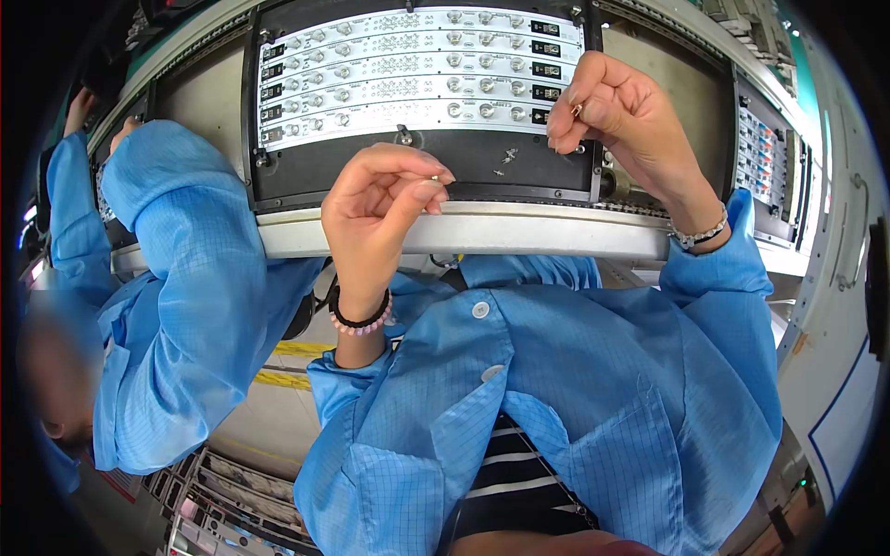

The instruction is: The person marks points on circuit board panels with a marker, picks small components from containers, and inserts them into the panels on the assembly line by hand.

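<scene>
My left hand (375, 199) is raised over the front edge of a black fixture (343, 167), thumb and forefinger pinched on a tiny pale part (435, 178). Farther right and higher, my right hand (630, 120) grips a tiny gold-coloured metal piece (577, 110) between thumb and fingertips, near the right ends of the white circuit boards (408, 88). These boards lie in rows in the fixture, with round clear components and black connectors on them. Between my hands, several small silvery parts (505, 162) are scattered on the fixture's black surface.
A metal rail (556, 232) runs along the front of the conveyor line. A co-worker's blue sleeve (185, 213) reaches toward the line at left. At right, another fixture with boards (762, 153) sits by a white cabinet door (844, 222). A black clamp knob (404, 135) projects below the boards.
</scene>
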Tool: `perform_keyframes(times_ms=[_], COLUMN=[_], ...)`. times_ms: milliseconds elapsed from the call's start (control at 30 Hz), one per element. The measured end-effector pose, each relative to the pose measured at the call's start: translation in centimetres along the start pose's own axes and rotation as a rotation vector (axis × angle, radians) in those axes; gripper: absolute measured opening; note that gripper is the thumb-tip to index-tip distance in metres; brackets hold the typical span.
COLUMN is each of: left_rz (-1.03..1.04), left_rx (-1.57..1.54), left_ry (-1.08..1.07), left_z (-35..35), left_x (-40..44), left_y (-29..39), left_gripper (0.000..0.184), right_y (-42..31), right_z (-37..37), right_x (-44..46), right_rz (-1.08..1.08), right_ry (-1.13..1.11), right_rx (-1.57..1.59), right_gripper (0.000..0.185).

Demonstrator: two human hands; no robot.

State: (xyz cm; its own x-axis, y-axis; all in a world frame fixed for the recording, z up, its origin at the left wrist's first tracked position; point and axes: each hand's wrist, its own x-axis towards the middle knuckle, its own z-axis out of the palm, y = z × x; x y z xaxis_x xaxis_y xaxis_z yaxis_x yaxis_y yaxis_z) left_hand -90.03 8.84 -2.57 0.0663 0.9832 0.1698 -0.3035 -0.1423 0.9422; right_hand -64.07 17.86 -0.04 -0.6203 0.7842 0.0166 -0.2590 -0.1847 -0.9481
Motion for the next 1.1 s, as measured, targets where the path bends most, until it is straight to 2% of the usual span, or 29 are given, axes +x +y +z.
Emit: perform_keyframes(times_ms=[367,467,567,767,867,1100], left_rz=[0.017,0.023,0.028,-0.008,-0.025,-0.092], left_rx=[-0.010,-0.019,-0.026,-0.060,-0.068,-0.126], left_ry=[0.004,0.004,0.007,0.001,-0.023,-0.065], left_z=[-0.3,-0.3,-0.4,0.5,1.0,0.6], left_x=[0.3,0.1,0.0,0.3,0.4,0.6], left_y=[0.0,-0.1,-0.2,-0.5,-0.7,-1.2], left_gripper=[0.013,0.013,0.013,0.013,0.013,0.017], right_y=[1.6,0.4,0.9,1.6,2.1,2.4], right_z=[-1.8,-1.6,-2.6,-1.9,-1.9,-1.6], right_x=[-0.2,0.0,0.2,0.5,0.5,0.5], right_rz=[0.003,0.148,-0.204,-0.256,-0.289,-0.223], right_ry=[0.013,0.199,0.281,0.288,0.282,0.305], right_rx=[-0.040,-0.369,-1.109,-1.103,-1.204,-1.230], right_gripper=[0.022,0.017,0.013,0.010,0.011,0.013])
